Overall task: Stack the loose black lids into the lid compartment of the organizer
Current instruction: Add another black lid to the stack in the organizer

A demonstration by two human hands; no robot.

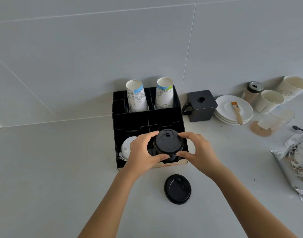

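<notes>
A black organizer (130, 121) stands on the counter against the wall. A stack of black lids (168, 143) sits in its front right compartment. My left hand (142, 152) grips the stack on its left side, and my right hand (198, 150) grips it on its right, thumbs and fingers around the top lid's rim. One loose black lid (177, 189) lies flat on the counter in front of the organizer, between my forearms. White lids (126, 148) fill the front left compartment, partly hidden by my left hand.
Two upside-down printed paper cups (136, 97) (164, 94) stand in the organizer's back slots. To the right are a black square box (200, 105), stacked white saucers (231, 117) with a brush (237, 112), paper cups (269, 100), a clear cup (277, 117) and a foil bag (296, 165).
</notes>
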